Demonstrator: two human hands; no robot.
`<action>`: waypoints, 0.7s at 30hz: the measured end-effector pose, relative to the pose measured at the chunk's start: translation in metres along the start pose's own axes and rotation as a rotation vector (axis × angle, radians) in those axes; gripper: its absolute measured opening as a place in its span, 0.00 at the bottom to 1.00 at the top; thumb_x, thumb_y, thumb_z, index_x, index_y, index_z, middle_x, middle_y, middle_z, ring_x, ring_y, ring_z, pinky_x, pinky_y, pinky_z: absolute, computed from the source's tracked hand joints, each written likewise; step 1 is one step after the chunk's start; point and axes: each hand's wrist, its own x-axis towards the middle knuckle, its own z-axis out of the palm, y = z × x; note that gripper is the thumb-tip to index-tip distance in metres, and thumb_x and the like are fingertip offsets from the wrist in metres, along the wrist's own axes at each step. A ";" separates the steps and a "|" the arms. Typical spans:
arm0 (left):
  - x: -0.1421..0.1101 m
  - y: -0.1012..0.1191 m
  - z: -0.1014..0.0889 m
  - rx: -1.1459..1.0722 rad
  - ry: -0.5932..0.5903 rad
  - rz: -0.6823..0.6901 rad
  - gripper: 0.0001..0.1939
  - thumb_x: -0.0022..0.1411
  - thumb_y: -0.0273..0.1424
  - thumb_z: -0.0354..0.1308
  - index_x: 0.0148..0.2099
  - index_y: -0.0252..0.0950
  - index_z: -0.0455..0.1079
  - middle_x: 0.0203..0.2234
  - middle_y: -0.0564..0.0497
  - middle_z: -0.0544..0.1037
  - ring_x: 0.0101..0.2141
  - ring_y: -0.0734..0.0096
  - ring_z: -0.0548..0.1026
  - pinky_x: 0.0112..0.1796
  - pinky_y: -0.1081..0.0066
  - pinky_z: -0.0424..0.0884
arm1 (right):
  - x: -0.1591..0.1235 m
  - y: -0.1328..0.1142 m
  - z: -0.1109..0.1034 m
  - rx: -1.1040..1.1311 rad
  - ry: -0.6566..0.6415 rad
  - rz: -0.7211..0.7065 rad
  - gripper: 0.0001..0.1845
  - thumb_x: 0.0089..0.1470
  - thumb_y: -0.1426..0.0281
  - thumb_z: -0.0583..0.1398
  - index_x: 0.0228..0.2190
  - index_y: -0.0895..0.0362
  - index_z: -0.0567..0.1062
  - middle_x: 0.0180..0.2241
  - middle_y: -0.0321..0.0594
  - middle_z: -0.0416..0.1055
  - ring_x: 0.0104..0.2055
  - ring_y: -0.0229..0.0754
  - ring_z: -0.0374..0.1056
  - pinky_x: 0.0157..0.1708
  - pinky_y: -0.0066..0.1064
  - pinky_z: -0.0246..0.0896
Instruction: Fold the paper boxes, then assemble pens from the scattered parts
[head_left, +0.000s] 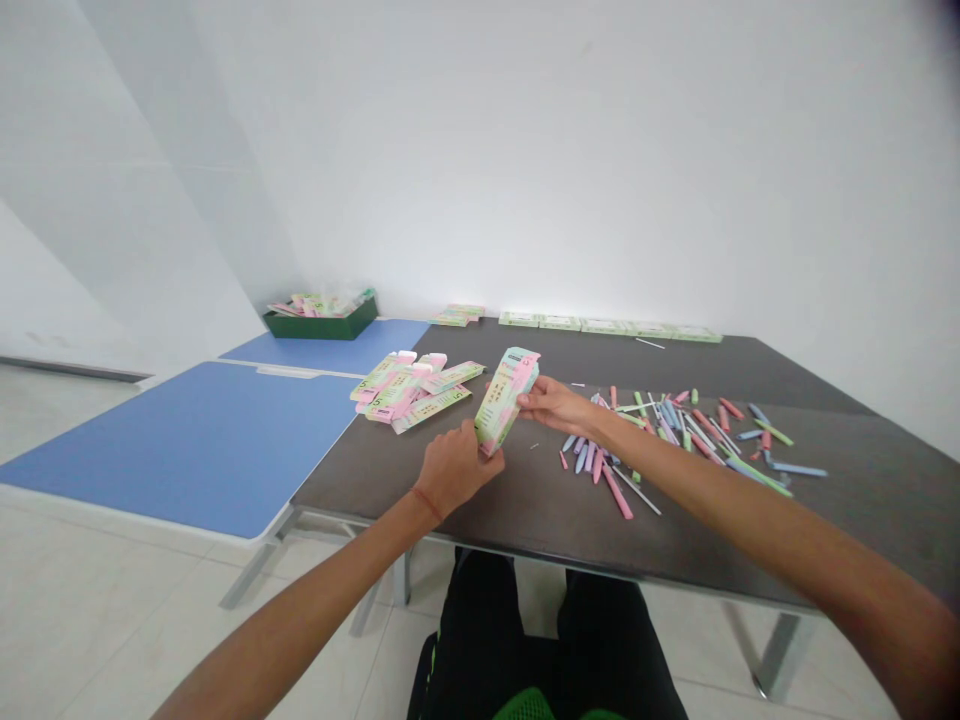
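Note:
Between my two hands a small pink, green and yellow printed carton (507, 400) is held up, tilted, above the dark tabletop. My left hand (455, 464) grips its lower end, fingers curled round the edge. The fingers of my right hand (553, 403) close on its right side near the upper part. Just left of the carton lies a loose pile of similar flat cartons (405, 388). To the right, under and beyond my right forearm, pen parts (705, 430) in pink, green, blue and purple are scattered with thin white sticks.
A row of cartons (600, 326) lies along the back edge of the dark table (847, 500), by the wall. A small stack of cartons (457, 315) sits left of it. On the adjoining blue table (187, 440) stands a green tray (322, 326) full of packaging.

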 end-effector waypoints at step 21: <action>-0.006 -0.028 0.009 -0.903 -0.368 0.167 0.17 0.64 0.40 0.53 0.33 0.32 0.73 0.23 0.48 0.76 0.23 0.72 0.66 0.27 0.70 0.59 | -0.003 -0.005 0.053 -0.114 0.279 0.181 0.16 0.50 0.64 0.74 0.35 0.57 0.76 0.32 0.41 0.80 0.32 0.41 0.76 0.35 0.36 0.79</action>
